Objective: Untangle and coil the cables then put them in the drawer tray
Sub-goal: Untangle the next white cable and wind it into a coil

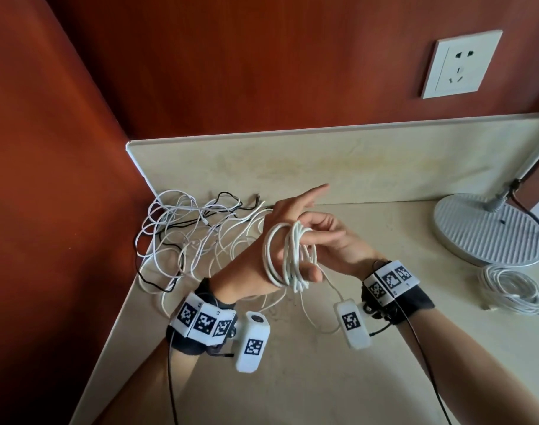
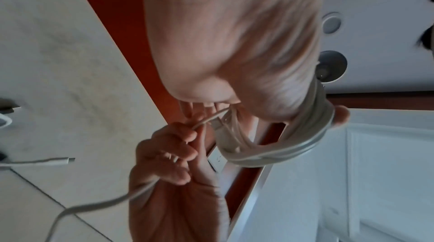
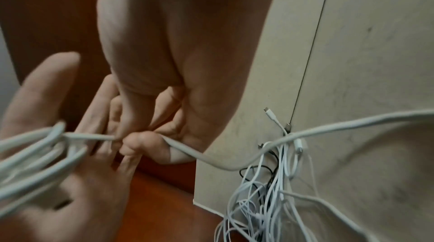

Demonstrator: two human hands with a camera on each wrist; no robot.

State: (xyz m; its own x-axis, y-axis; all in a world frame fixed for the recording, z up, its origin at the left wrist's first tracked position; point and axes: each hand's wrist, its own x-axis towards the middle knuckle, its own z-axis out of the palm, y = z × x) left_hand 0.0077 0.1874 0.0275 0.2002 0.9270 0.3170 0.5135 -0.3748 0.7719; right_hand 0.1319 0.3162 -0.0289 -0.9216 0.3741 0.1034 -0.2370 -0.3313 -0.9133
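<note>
Cables: one white cable (image 1: 289, 256) wound in loops round the left hand (image 1: 262, 250), held above the worktop (image 1: 323, 378). Left fingers straight and spread, serving as the former; index points toward the wall. Right hand (image 1: 326, 237) just beside it, fingers (image 3: 131, 144) curled and pinching the free run of that cable, which trails down in a slack loop to the worktop. Tangle (image 1: 194, 234) of thin white and black cables lies in the back left corner, well apart from a finished coil (image 1: 510, 289) near the lamp base (image 1: 489, 228). Drawer tray not in view. Judgement: cable is light, limp and smooth-jacketed, so loops will likely slip off the hand or spring open unless kept pinched; best hold is across the whole bundle at one point, thumb over all turns. Plug ends are the stiff, fragile parts; avoid pulling by them. Remaining tail looks short, so coiling seems nearly done.
</note>
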